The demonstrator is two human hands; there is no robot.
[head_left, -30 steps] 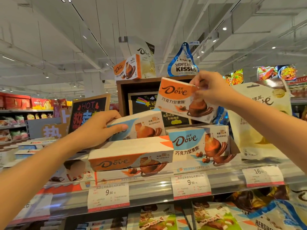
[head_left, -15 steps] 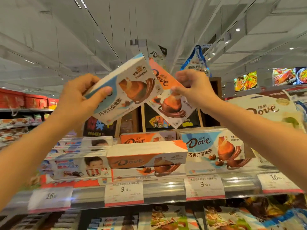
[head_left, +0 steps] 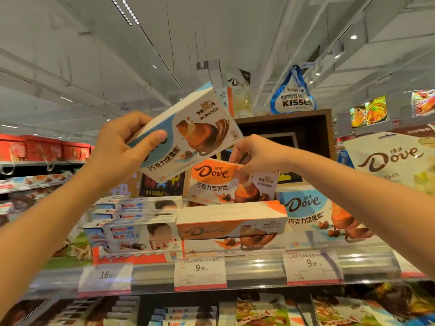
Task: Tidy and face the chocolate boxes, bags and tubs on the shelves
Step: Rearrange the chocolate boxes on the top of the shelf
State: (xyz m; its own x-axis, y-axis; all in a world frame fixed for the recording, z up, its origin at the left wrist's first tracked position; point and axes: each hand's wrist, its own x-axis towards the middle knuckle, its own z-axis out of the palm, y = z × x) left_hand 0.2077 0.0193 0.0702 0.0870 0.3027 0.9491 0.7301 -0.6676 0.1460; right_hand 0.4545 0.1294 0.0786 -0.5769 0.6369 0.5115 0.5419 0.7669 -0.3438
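My left hand [head_left: 117, 147] grips a blue-and-white Dove box [head_left: 188, 130], held tilted in the air above the shelf. My right hand [head_left: 256, 151] pinches the top edge of an orange Dove box [head_left: 221, 182], which stands upright on a stack of orange Dove boxes [head_left: 230, 222]. Beside that stack on the right stands a blue Dove box [head_left: 310, 212] facing front.
Kinder boxes [head_left: 131, 229] are stacked on the left of the shelf [head_left: 259, 267], above price tags [head_left: 200, 269]. A white Dove bag [head_left: 390, 161] hangs at the right. A Kisses bag [head_left: 294, 97] and more Dove boxes sit on a wooden display [head_left: 327, 130] behind.
My right hand has brought the orange box down from the air onto the orange stack. My left hand keeps the blue box raised.
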